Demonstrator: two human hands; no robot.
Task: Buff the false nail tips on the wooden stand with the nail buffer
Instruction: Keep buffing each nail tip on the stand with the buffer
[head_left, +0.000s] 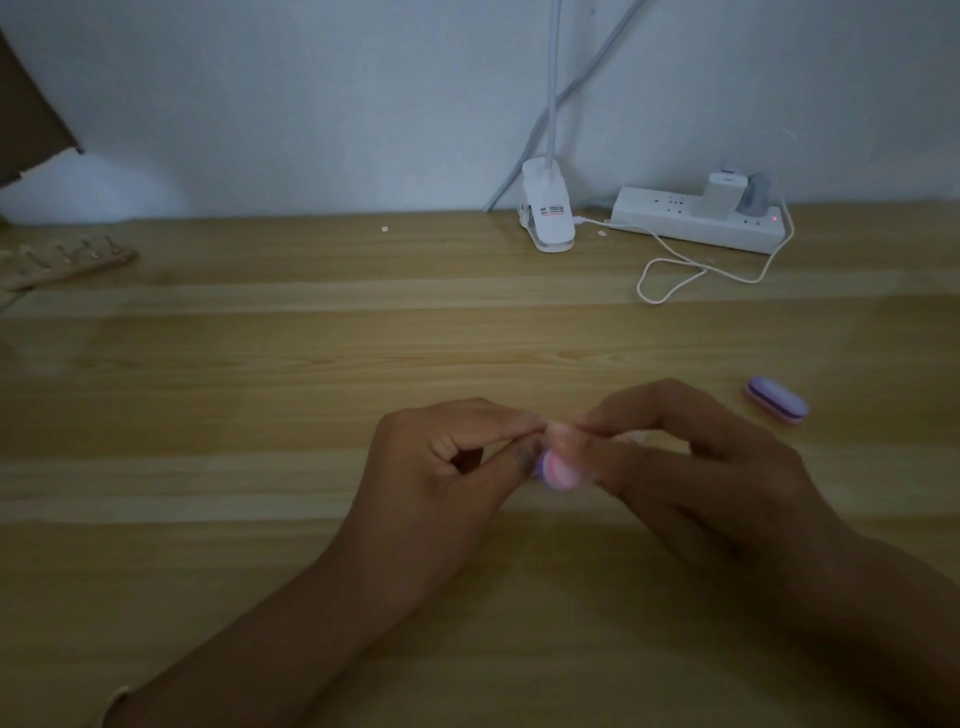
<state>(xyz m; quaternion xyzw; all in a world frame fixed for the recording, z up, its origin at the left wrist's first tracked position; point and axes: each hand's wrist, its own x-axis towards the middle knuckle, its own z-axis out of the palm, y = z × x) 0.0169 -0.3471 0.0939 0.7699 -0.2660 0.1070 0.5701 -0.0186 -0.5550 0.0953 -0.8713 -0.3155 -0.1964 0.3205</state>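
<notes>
head view: blurred pink-lilac nail buffer (558, 472) pinched between left hand (441, 467) and right hand (701, 467), fingers curled.

Open table (260, 374) left and centre. In the way: spare buffer (776, 401) right; cable (675, 283), power strip (696, 221) far right; stand (67, 262) far left.

head view: one camera, above your near table (260, 364) edge, facing forward and down, wall (311, 104) far.

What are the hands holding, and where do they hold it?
A small pink-and-purple nail buffer block, pinched between the fingertips of the left hand and the right hand; only its rounded end shows.
</notes>
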